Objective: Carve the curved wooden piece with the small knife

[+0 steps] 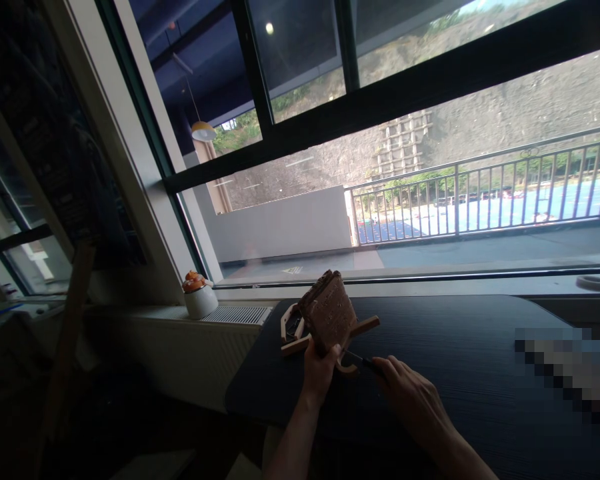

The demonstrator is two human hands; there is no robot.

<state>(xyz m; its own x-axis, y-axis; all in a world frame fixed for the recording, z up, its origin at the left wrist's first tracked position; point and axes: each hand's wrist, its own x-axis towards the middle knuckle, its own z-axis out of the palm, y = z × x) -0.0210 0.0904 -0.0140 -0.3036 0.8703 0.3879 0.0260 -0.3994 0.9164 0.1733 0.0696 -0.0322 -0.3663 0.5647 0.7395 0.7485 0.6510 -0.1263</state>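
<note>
My left hand (321, 370) is closed around the lower end of a brown, rough-surfaced block (329, 308), which is tilted above the dark table (455, 400). Its thumb presses on the near face. In my right hand (413, 393) is a thin tool with a dark handle (375, 367); its narrow metal shaft points left at the block's lower edge. I cannot tell whether the tip touches or what kind of tool it is. Behind and beside the block show a light wooden frame piece (294, 345), a wooden strip (367, 325) and a curved wooden piece (349, 369).
A white pot (201, 303) with something orange on top stands by the radiator grille (240, 315) at the left. A tape-like ring (593, 283) lies on the windowsill at the right. A pixelated item (575, 373) lies on the table's right side. Beyond is a large window.
</note>
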